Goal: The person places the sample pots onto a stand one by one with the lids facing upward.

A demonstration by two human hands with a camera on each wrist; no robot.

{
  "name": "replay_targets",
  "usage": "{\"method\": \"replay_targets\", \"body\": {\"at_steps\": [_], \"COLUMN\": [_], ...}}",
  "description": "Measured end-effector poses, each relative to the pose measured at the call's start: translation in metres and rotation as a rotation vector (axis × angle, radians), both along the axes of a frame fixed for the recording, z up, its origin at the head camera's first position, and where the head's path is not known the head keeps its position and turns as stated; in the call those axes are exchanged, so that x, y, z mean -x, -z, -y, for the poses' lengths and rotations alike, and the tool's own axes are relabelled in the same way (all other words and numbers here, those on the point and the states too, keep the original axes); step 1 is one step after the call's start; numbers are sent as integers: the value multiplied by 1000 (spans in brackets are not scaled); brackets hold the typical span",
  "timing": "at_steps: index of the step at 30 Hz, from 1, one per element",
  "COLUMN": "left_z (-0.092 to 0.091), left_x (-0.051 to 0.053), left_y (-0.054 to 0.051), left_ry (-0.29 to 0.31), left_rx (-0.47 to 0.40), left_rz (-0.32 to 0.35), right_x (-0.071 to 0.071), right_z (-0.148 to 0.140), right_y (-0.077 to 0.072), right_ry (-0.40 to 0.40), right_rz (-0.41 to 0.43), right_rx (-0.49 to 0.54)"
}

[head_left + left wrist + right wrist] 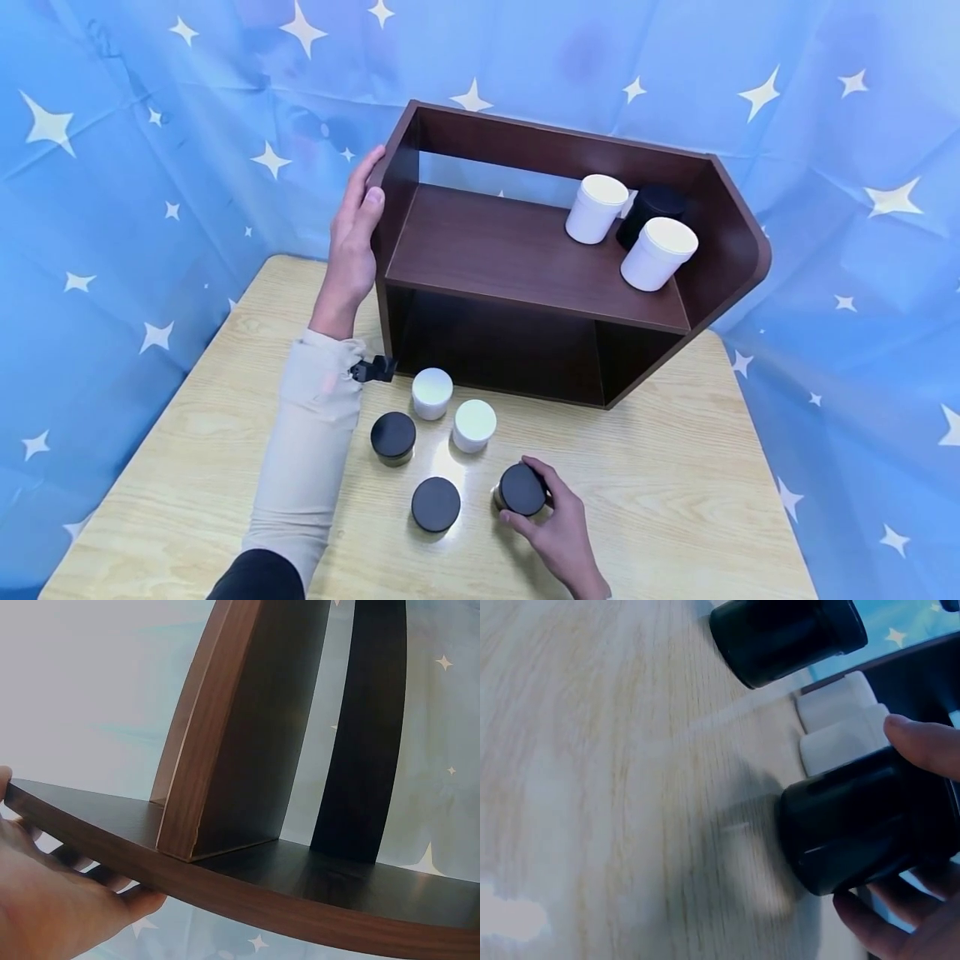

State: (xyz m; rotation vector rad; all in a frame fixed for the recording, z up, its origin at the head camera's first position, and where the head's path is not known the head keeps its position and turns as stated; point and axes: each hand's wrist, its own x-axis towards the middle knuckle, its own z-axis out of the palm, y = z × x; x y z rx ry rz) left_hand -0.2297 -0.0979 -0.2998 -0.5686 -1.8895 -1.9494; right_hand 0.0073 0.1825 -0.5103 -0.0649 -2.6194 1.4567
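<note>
My left hand holds the left side panel of a dark brown wooden shelf. In the left wrist view the panel edge lies between thumb and fingers. Low at the table, my right hand grips a black lidded jar between thumb and fingers; whether its base touches the wood I cannot tell. To its left are two more black jars and two white jars, all upright. In the right wrist view the gripped jar partly hides the white ones.
On the shelf's upper board, at its right end, stand two white jars and a black jar partly hidden between them. The shelf rests on a light wooden table. Blue star-patterned cloth hangs around the table.
</note>
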Motion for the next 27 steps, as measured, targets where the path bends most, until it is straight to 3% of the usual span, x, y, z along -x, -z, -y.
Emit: {"method": "replay_targets", "body": {"at_steps": [12,19,27], "left_z": [1,1,-1], "left_x": [2,1,1], "left_y": [2,1,1], "left_ry": [-14,-13,4], "left_rx": [5,12,-7], "left_rz": [-23,-10,-5], "right_x": [2,4,9], "right_z": [-2,-7,-15], "right_y": [-12,-31,-62], "right_ry": [-28,-101,-184], "right_rz": [10,-59,-178], "right_rx": [25,6,-41]}}
